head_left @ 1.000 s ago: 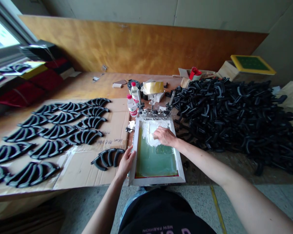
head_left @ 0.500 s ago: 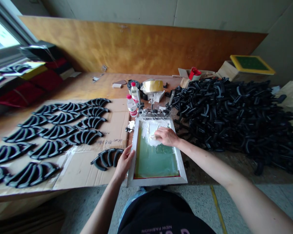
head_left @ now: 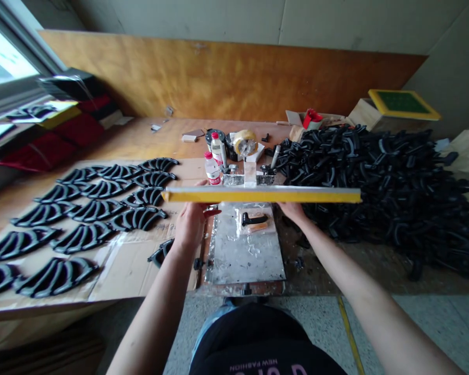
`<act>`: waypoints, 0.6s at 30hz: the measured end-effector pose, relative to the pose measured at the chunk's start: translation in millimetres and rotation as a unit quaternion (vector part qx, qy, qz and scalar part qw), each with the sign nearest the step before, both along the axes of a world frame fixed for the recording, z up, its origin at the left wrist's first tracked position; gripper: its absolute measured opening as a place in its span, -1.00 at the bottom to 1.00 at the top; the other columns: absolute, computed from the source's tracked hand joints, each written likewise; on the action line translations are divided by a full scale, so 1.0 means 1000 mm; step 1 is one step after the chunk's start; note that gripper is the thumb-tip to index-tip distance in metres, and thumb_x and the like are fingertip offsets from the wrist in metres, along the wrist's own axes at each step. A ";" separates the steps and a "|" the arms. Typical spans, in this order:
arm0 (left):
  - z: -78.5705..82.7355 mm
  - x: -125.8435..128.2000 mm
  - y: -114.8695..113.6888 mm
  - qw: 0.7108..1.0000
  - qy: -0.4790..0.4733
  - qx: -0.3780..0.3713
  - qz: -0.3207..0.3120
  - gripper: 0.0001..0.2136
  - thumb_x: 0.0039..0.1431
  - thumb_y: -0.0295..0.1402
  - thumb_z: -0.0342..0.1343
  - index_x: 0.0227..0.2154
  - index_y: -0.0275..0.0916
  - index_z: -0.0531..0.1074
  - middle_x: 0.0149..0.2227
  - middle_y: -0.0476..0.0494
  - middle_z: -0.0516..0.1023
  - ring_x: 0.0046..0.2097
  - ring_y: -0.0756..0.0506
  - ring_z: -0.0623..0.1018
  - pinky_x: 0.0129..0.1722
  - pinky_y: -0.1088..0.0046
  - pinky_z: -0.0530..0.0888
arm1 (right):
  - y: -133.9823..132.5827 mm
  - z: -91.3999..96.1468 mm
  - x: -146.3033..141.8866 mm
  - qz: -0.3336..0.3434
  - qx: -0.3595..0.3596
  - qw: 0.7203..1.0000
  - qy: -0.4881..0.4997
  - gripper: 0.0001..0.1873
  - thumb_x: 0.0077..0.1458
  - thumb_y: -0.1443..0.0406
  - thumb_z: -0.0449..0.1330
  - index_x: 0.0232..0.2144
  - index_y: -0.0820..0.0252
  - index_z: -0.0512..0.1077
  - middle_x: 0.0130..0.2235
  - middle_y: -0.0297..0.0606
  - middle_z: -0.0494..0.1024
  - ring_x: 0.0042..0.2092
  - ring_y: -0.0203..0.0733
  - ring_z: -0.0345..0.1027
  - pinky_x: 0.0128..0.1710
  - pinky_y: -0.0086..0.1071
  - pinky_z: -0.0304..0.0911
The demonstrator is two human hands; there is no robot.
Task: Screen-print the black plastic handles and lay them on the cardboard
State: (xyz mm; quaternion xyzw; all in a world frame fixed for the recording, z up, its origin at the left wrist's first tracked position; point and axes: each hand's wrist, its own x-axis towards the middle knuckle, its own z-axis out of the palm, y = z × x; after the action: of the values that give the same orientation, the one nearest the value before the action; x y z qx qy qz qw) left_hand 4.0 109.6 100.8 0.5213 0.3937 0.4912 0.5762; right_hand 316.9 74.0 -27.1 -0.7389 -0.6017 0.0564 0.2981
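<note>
The screen printing frame [head_left: 261, 197] is tilted up and shows edge-on as a long bar with a yellow front edge; its mesh is out of sight. My left hand [head_left: 191, 221] is closed around the left part of the frame, thumb below and fingertips behind it. My right hand [head_left: 292, 211] is under the frame's right half, its fingers hidden behind the bar. Below lies a metal base plate [head_left: 248, 260], smeared with white. A curved black plastic part [head_left: 253, 219] rests on a small pad there, beside a tan strip [head_left: 258, 227].
Rows of fanned black parts [head_left: 74, 234] lie on cardboard at the left. A big heap of black parts [head_left: 359, 172] fills the right. Behind the hinge clamp [head_left: 234, 179] are red-capped bottles [head_left: 212, 169] and a tape roll [head_left: 245, 143]. A green-and-yellow screen [head_left: 404, 101] sits on a box.
The screen frame has swung up from lying flat, uncovering the base plate and the black part. My left hand rose with it; my right hand left the mesh and went behind the frame.
</note>
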 end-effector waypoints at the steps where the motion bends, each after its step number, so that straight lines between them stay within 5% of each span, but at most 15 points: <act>1: -0.004 0.005 0.001 1.000 -0.018 -0.012 0.002 -0.47 0.19 0.14 -0.09 -0.01 -0.16 0.36 -0.09 -0.20 0.57 -0.15 -0.10 0.59 -0.27 0.41 0.52 | -0.007 -0.011 -0.013 0.042 -0.010 0.999 -0.007 -0.74 0.13 0.20 0.23 -0.12 0.13 0.49 -0.22 -0.24 0.57 -0.17 -0.14 0.41 -0.12 -0.30 0.29; 4: -0.036 0.014 -0.013 0.993 -0.060 -0.100 0.021 -0.54 0.21 0.06 -0.04 0.01 -0.16 0.32 -0.10 -0.21 0.58 -0.22 -0.05 0.59 -0.35 0.49 0.50 | -0.020 -0.028 -0.052 0.127 -0.037 0.990 -0.057 -0.72 0.07 0.24 0.32 -0.12 0.07 0.50 -0.16 -0.24 0.52 -0.06 -0.12 0.34 -0.01 -0.24 0.23; 9: -0.106 0.023 -0.072 0.923 -0.002 -0.369 -0.112 -0.60 0.19 -0.08 0.10 -0.03 -0.24 0.37 -0.02 -0.32 0.56 -0.17 -0.15 0.62 -0.34 0.38 0.56 | -0.043 -0.016 -0.112 0.121 0.006 0.987 -0.105 -0.85 0.20 0.20 0.20 -0.26 0.11 0.52 -0.27 -0.20 0.47 -0.12 -0.11 0.30 -0.07 -0.26 0.22; 13: -0.133 -0.002 -0.083 0.927 -0.008 -0.373 -0.039 -0.73 0.24 -0.15 0.03 -0.18 -0.24 0.42 -0.17 -0.23 0.61 -0.24 -0.12 0.63 -0.37 0.41 0.55 | -0.063 -0.017 -0.129 0.309 0.045 0.943 -0.112 -0.80 0.28 0.30 0.08 -0.17 0.05 0.51 -0.24 -0.26 0.52 -0.13 -0.19 0.32 -0.04 -0.32 0.22; 15: -0.145 -0.041 -0.073 0.933 0.048 -0.356 0.028 -0.69 0.26 -0.13 -0.07 -0.26 -0.26 0.42 -0.25 -0.22 0.62 -0.30 -0.12 0.63 -0.39 0.41 0.53 | -0.067 -0.027 -0.100 0.265 0.025 0.958 -0.105 -0.72 0.25 0.42 0.05 -0.13 0.05 0.50 -0.20 -0.28 0.54 -0.12 -0.21 0.35 -0.05 -0.35 0.24; 18: -0.168 -0.120 -0.054 0.910 0.190 -0.334 0.156 -0.59 0.28 -0.12 -0.28 -0.36 -0.26 0.40 -0.40 -0.22 0.60 -0.37 -0.15 0.61 -0.40 0.35 0.54 | -0.071 -0.048 -0.023 0.024 -0.073 0.989 -0.127 -0.62 0.11 0.58 0.02 -0.20 0.15 0.51 -0.19 -0.17 0.56 -0.10 -0.14 0.37 -0.11 -0.34 0.27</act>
State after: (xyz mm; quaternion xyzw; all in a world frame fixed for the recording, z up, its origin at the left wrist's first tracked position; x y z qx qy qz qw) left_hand -116.2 55.5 -67.2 0.3139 0.7129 0.3067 0.5470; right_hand 293.5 2.9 -75.1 -0.7455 -0.6461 0.0134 0.1632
